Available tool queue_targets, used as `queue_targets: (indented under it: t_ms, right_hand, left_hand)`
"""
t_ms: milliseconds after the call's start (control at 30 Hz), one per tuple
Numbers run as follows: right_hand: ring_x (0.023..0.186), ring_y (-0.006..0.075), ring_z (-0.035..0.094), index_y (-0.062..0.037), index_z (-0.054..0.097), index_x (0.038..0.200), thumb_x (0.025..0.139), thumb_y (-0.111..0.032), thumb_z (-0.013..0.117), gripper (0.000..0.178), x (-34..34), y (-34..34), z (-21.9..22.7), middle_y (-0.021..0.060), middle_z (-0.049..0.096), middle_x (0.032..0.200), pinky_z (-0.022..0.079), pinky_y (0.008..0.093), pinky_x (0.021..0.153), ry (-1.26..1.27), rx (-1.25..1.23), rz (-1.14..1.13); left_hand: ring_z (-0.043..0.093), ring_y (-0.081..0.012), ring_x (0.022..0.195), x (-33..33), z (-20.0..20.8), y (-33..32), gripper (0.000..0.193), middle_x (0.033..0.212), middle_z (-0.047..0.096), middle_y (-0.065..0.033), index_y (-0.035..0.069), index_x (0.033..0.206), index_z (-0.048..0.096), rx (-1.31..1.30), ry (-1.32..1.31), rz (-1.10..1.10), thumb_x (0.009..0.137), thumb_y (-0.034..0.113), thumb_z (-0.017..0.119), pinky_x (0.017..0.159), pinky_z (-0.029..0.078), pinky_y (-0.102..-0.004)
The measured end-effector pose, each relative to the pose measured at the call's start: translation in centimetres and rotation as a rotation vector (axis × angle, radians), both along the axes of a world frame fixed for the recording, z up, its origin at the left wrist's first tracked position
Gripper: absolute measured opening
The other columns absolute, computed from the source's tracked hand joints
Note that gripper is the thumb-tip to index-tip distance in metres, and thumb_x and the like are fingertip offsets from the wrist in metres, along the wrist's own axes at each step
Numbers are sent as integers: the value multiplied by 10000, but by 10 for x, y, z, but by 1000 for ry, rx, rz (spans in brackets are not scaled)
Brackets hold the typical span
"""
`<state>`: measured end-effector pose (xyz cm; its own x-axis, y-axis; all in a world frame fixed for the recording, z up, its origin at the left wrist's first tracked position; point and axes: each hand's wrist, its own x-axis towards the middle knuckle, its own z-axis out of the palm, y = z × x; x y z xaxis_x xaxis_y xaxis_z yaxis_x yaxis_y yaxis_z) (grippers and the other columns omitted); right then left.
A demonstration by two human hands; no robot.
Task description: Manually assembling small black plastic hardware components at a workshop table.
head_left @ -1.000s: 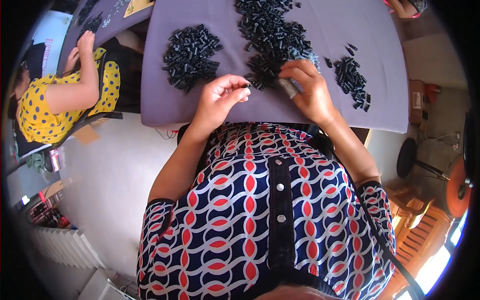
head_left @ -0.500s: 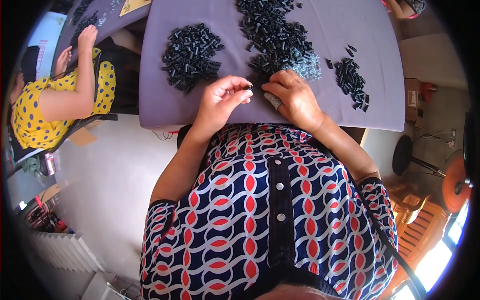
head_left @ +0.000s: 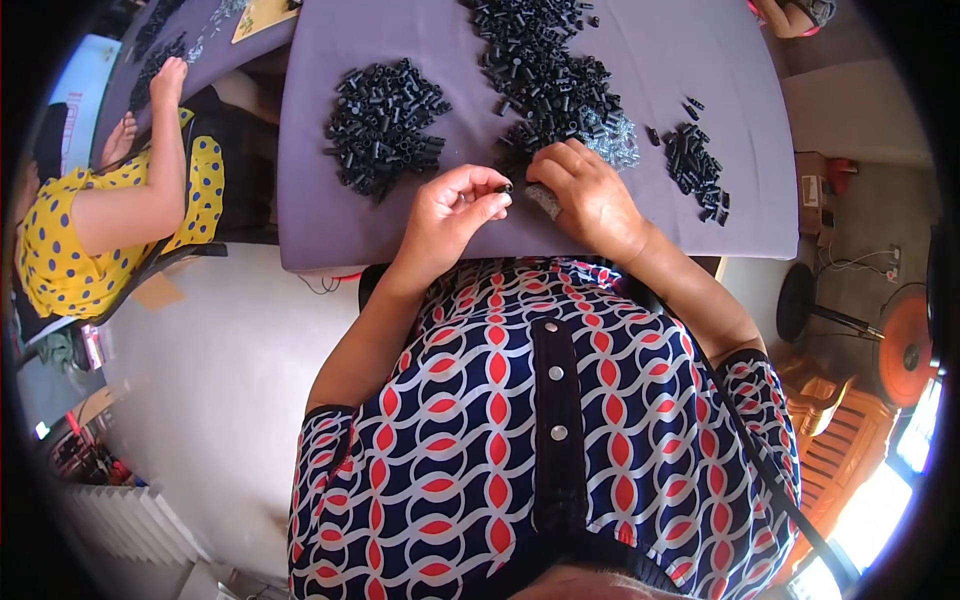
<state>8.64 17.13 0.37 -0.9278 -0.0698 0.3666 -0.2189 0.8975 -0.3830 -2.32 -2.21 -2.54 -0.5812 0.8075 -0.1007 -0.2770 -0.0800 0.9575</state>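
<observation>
My left hand [head_left: 450, 215] pinches a small black plastic tube [head_left: 505, 188] between thumb and forefinger, just above the table's near edge. Close on its right, my right hand [head_left: 592, 205] is curled with fingertips drawn together at the near end of a long heap of black plastic tubes [head_left: 545, 75]. Whatever those fingertips hold is hidden. A grey wrapping [head_left: 543, 198] covers one of its fingers. Small clear plastic pieces [head_left: 615, 140] lie just beyond the right knuckles. Another pile of black tubes [head_left: 385, 125] sits to the left, and a smaller group of black pieces [head_left: 693, 170] to the right.
A purple-grey cloth [head_left: 460, 90] covers the table. At left, a person in a yellow dotted top [head_left: 100, 215] works at another table. A fan [head_left: 905, 345], a wooden chair [head_left: 840, 440] and a cardboard box [head_left: 812, 190] stand at right.
The view has shifted slightly. My left hand still pinches the black tube, now tilted a little differently, and my right hand stays by the heap. The neighbouring person's lower hand has moved.
</observation>
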Motion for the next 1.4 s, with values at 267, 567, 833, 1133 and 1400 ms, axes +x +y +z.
queue_targets:
  t_ms: [267,567,833,1133,1400]
  right_hand:
    - [964,180,653,-13,648,1161,882,34,691,286,25,5,6,78,639,1025,523,297,852,-251,-668,-133]
    - [992,121,636,3,641,1106,937,3,666,170,58,32,-2,33,650,1028,497,263,919,-201,-1291,-29]
    - [896,133,678,25,639,1096,928,10,679,173,66,43,-10,66,700,965,541,269,836,-248,-1539,78]
    - [904,116,672,14,663,1077,910,-1,717,176,64,49,-16,48,704,955,540,263,854,-236,-1552,115]
    - [958,118,642,18,664,1032,894,40,710,147,69,37,-8,30,674,991,523,251,833,-155,-1320,107]
  left_hand:
    - [640,-85,814,-1,-3,5,164,912,678,-22,-7,1087,676,-69,59,19,940,67,678,773,531,-236]
    - [613,-68,834,36,37,32,146,925,664,-5,-13,1076,673,-144,173,-43,937,32,673,771,506,-220]
    - [591,-50,840,51,42,53,128,936,668,-1,-11,1068,668,-188,164,-111,941,4,658,748,488,-214]
    - [588,-38,819,56,41,58,122,922,683,5,-13,1060,670,-213,173,-94,940,5,663,737,476,-200]
    - [595,-47,799,61,46,49,130,896,682,-8,-20,1050,688,-249,360,-87,926,18,687,722,484,-209]
